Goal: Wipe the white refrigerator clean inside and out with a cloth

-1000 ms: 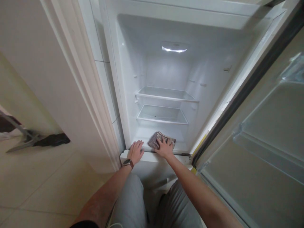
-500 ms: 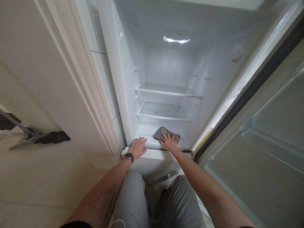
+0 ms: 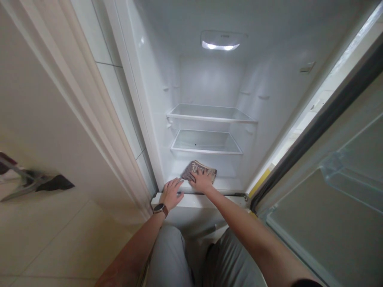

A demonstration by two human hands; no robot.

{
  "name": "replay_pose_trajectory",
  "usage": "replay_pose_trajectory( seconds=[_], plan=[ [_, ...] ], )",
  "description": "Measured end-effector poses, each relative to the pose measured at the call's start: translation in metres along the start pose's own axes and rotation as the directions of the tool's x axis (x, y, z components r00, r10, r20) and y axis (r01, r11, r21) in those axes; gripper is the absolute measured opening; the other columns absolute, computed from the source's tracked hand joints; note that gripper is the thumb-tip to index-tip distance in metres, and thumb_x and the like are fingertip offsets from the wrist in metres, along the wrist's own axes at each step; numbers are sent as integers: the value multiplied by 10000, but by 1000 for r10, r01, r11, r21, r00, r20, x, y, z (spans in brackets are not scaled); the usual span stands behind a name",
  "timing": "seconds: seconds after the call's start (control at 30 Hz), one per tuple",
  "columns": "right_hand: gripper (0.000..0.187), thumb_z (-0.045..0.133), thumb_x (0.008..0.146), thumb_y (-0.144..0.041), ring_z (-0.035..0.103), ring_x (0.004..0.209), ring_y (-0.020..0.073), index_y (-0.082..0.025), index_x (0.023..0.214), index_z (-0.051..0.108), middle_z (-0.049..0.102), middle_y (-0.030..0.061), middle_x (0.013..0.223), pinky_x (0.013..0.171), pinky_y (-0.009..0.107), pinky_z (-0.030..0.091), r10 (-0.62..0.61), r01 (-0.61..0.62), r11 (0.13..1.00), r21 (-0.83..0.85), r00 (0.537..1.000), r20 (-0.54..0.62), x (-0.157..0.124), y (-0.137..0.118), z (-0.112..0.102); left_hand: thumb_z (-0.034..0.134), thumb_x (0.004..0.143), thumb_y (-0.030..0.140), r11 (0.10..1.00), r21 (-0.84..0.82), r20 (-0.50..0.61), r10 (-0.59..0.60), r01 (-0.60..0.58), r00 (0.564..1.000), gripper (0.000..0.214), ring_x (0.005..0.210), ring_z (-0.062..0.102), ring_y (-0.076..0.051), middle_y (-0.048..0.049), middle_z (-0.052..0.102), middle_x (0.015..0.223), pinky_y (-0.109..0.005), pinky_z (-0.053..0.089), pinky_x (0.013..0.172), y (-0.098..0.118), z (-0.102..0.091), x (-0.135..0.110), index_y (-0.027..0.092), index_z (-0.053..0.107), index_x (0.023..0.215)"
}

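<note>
A folded brown patterned cloth (image 3: 189,172) lies on the white floor of the open fridge. My right hand (image 3: 202,181) presses down on it from above, fingers spread over the fabric, and holds it against the surface. The underside of the cloth is hidden. To the left, my left hand (image 3: 172,193), with a watch (image 3: 160,208) on its wrist, rests on the fridge's front ledge (image 3: 199,201). Its fingers are stretched out and hold nothing.
Two glass shelves (image 3: 209,113) with white rims sit above the hands, under a lit lamp (image 3: 220,46). The open door (image 3: 338,223) stands at the right. A door frame (image 3: 98,131) runs close by on the left, with a dark-bladed tool (image 3: 55,182) on the tiled floor beyond.
My right hand has slid to the left with the cloth, closer to my left hand. The left hand stays on the ledge. The view has shifted slightly.
</note>
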State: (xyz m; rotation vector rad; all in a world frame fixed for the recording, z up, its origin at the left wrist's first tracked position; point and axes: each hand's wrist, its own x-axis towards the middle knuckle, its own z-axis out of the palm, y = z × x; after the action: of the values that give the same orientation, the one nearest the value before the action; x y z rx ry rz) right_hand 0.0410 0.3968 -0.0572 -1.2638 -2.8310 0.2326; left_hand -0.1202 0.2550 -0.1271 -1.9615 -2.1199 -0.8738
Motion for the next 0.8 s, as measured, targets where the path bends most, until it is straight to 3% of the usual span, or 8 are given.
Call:
replay_pose_trajectory(
  seconds=[0.1, 0.2, 0.3, 0.4, 0.53, 0.67, 0.8],
  plan=[
    [670, 441, 996, -647, 166, 1585, 483, -453, 1633, 370, 257, 51, 1753, 1188, 718, 218, -99, 98, 995, 23, 995, 24, 10, -14, 1, 642, 913, 265, 1000, 15, -5, -18, 18, 1000, 512, 1395, 528, -336, -139, 619, 1476, -519, 368, 1192, -1, 0, 0, 224, 611, 1423],
    [612, 441, 1016, -584, 207, 1582, 442, -459, 1613, 407, 295, 20, 1741, 1195, 707, 242, -115, 115, 993, 28, 993, 18, 22, 2, -2, 634, 913, 253, 1000, -9, -7, -16, 16, 1000, 502, 1413, 518, -334, -135, 608, 1492, -517, 369, 1196, -2, 1, -1, 228, 615, 1414],
    [579, 536, 1001, -486, 277, 1544, 430, -410, 1574, 497, 375, 40, 1704, 1196, 687, 258, 36, -33, 997, 65, 998, -59, 33, 43, -7, 633, 910, 242, 999, -42, -6, -22, 22, 1000, 499, 1449, 492, -328, -117, 605, 1507, -521, 354, 1213, -2, 0, -2, 250, 619, 1409],
    [585, 637, 969, -381, 289, 1511, 419, -323, 1545, 551, 413, 123, 1672, 1175, 685, 232, 279, -258, 956, 140, 946, -166, 42, 89, -11, 624, 923, 247, 999, -37, -1, -19, 19, 1000, 486, 1457, 487, -322, -115, 612, 1500, -519, 345, 1219, -2, 0, -2, 249, 616, 1408],
    [571, 581, 1017, -406, 256, 1514, 439, -271, 1568, 522, 362, 199, 1680, 1118, 751, 191, 399, -371, 914, 162, 896, -194, 59, 119, -13, 621, 922, 242, 1000, -12, 13, -9, 9, 1000, 483, 1464, 475, -323, -117, 607, 1501, -518, 334, 1224, -2, 1, -2, 244, 612, 1405],
    [562, 568, 1022, -440, 258, 1524, 422, -323, 1569, 517, 334, 186, 1695, 1116, 757, 198, 368, -343, 926, 155, 911, -184, 90, 100, -7, 636, 926, 265, 1000, 3, 27, -6, 6, 1000, 482, 1449, 479, -340, -135, 603, 1496, -537, 344, 1210, -1, 0, -1, 237, 608, 1406],
    [600, 565, 996, -506, 261, 1532, 458, -376, 1579, 503, 321, 132, 1711, 1170, 757, 186, 241, -226, 967, 117, 960, -142, 127, 47, 3, 637, 932, 282, 1000, 3, 39, -18, 18, 999, 476, 1438, 487, -344, -135, 607, 1484, -542, 361, 1197, 0, -1, -1, 245, 608, 1406]
  ],
)
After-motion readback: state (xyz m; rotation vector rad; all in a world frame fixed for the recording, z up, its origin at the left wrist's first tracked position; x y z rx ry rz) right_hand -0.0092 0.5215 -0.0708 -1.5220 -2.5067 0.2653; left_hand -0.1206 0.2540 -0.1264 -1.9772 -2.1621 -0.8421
